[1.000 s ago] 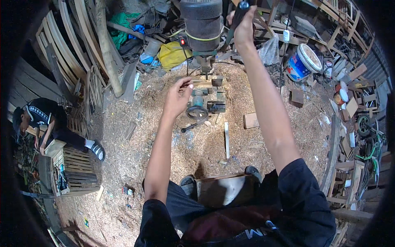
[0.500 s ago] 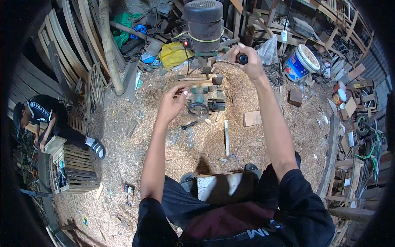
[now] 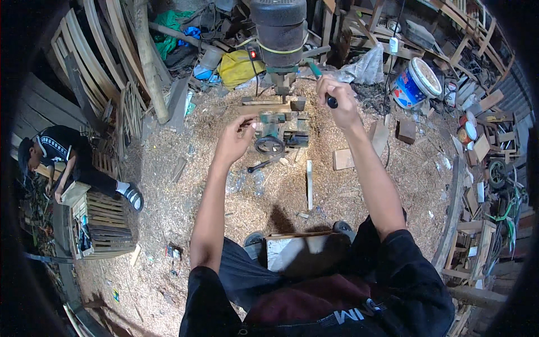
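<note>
A drill press with a dark round motor housing (image 3: 279,33) stands in front of me. My right hand (image 3: 338,98) is closed around the black-ended lever handle (image 3: 332,102) on its right side. A green lever arm (image 3: 315,68) shows just beyond that hand. Under the bit, a wooden strip (image 3: 269,106) lies across the green machine vise (image 3: 272,126). My left hand (image 3: 236,137) is at the strip's left end, thumb and fingers curled in; the exact grip is partly hidden. The vise handwheel (image 3: 269,147) sits right of that hand.
Wood shavings (image 3: 252,208) cover the floor. A wooden block (image 3: 343,159) and a pale stick (image 3: 309,185) lie near the vise. A pail (image 3: 415,84) stands at right. On the left, a person (image 3: 59,151) sits by a slatted crate (image 3: 106,224). A box (image 3: 306,255) lies between my feet.
My right hand has drawn the lever handle down and nearer to me, and the green lever arm has come into sight. My left hand stays at the strip.
</note>
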Demonstrator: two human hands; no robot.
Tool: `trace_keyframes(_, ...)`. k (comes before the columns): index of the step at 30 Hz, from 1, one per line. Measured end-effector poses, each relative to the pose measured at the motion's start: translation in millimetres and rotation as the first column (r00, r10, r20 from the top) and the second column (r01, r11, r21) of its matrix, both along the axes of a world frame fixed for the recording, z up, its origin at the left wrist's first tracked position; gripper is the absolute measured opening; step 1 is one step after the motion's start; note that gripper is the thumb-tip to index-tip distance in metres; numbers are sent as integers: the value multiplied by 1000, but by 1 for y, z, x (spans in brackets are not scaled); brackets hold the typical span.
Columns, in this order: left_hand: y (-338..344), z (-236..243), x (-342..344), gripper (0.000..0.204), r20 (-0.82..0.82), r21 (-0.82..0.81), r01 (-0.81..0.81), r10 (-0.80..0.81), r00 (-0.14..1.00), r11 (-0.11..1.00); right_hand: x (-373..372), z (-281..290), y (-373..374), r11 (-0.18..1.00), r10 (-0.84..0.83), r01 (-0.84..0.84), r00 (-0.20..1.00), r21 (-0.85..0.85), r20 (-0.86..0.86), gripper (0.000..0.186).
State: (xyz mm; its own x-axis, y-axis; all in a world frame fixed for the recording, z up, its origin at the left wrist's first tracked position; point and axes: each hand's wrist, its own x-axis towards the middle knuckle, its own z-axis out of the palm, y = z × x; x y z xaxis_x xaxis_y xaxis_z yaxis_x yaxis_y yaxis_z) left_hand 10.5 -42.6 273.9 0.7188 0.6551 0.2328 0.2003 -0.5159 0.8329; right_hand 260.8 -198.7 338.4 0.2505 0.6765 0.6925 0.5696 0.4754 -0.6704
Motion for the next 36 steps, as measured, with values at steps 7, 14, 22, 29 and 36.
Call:
trace_keyframes(7,-1,-9,4,33,-21,86,13,-11,1000,996,-14,-21,-4,997,15,-8,995,75,-95,35)
trace_keyframes(14,-7,-12,4,30,-55,90,26,-21,998,996,-19,-45,-9,991,74,-57,988,122,-135,28)
trace_keyframes(22,-12,-7,7,31,16,122,36,-38,999,992,-25,-60,-16,995,38,-27,992,94,-117,29)
trace_keyframes(29,-7,-8,7,30,26,78,40,-42,999,996,-30,-81,-22,994,7,-1,998,106,-55,28)
trace_keyframes(36,-5,-15,4,33,-4,93,26,-25,1000,995,-34,-106,-30,997,-38,39,999,59,-15,30)
